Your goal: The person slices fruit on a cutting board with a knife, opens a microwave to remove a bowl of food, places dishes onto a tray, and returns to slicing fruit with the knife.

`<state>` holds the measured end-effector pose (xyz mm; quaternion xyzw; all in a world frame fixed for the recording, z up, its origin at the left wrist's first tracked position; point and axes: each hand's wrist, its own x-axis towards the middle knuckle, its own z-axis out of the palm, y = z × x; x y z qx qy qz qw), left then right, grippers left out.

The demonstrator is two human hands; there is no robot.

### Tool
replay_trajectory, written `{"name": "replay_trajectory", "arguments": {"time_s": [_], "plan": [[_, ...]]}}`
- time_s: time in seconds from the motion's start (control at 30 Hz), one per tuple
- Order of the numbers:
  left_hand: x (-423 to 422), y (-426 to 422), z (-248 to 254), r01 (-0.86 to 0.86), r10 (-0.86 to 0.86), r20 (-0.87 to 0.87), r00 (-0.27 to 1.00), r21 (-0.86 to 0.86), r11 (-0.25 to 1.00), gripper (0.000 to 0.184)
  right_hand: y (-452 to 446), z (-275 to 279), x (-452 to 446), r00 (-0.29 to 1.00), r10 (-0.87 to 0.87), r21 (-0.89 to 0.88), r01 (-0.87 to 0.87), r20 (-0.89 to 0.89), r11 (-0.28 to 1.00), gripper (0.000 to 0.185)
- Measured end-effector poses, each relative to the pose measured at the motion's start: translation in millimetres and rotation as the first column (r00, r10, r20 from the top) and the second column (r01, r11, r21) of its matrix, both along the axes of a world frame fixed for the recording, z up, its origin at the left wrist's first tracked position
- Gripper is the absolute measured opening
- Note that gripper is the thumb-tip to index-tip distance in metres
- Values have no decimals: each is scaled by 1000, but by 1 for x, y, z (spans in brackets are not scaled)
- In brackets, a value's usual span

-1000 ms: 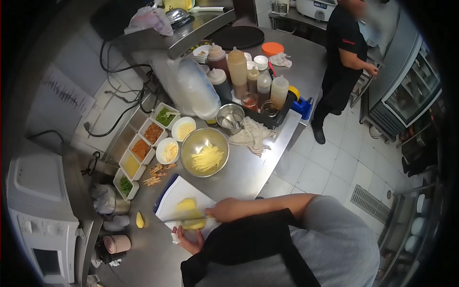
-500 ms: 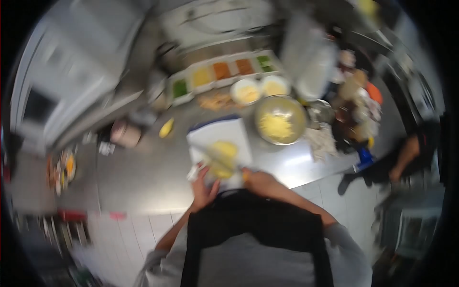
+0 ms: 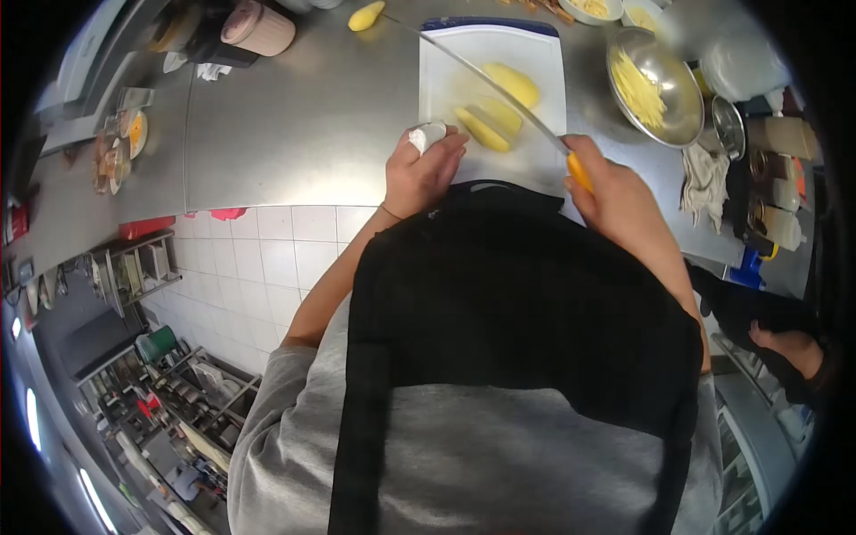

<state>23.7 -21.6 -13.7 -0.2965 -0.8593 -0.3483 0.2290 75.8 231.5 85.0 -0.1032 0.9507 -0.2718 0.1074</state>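
Two hands work at a white cutting board (image 3: pixel 539 53), the right hand (image 3: pixel 620 192) closed around the orange handle of a knife (image 3: pixel 535 120). Its blade slants over the board and past the left edge, toward a small yellow piece (image 3: pixel 366 16) on the desk (image 3: pixel 294 116). Peeled yellow chunks (image 3: pixel 513 85) lie on the board, either side of the blade. The left hand (image 3: pixel 423 169), one finger wrapped in white, bunches at the board's left edge; whether it grips anything cannot be told. Wide bare desk stretches left of the board; a narrower gap separates its right edge from a metal bowl (image 3: pixel 679 94) of yellow strips (image 3: pixel 640 89).
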Motion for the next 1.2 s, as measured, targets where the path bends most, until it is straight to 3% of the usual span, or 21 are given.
{"name": "replay_trajectory", "arguments": {"time_s": [0.13,0.4,0.57,0.73,0.83,0.9,0.93,1.03,1.2], "plan": [[-5,9,6,70,-71,-30,997,-23,997,27,6,4,9,1000,-12,73,12,-12,997,34],[-13,19,-5,63,-75,-97,992,-122,991,22,-2,1,39,974,-6,99,-17,228,995,32],[-15,18,-17,58,-68,-66,996,-134,989,20,-5,0,43,974,-45,56,33,222,998,33],[-19,19,-16,49,-67,-148,987,-125,991,18,-4,-7,39,968,-75,70,60,239,996,33],[-14,9,2,131,-136,-35,990,-111,985,31,8,-26,38,976,-104,-32,112,192,993,37],[4,-9,-34,67,-74,198,977,39,997,41,18,-42,40,969,-108,-68,126,223,990,43],[1,-11,-26,53,-44,104,994,-81,995,48,16,-33,38,959,-134,-27,145,249,989,44],[10,-7,-34,-37,46,250,967,-39,999,59,16,-36,42,973,-145,-51,157,182,986,38],[13,-1,-19,-23,50,256,965,-107,994,56,14,-32,44,986,-62,-89,77,156,993,31]]}}
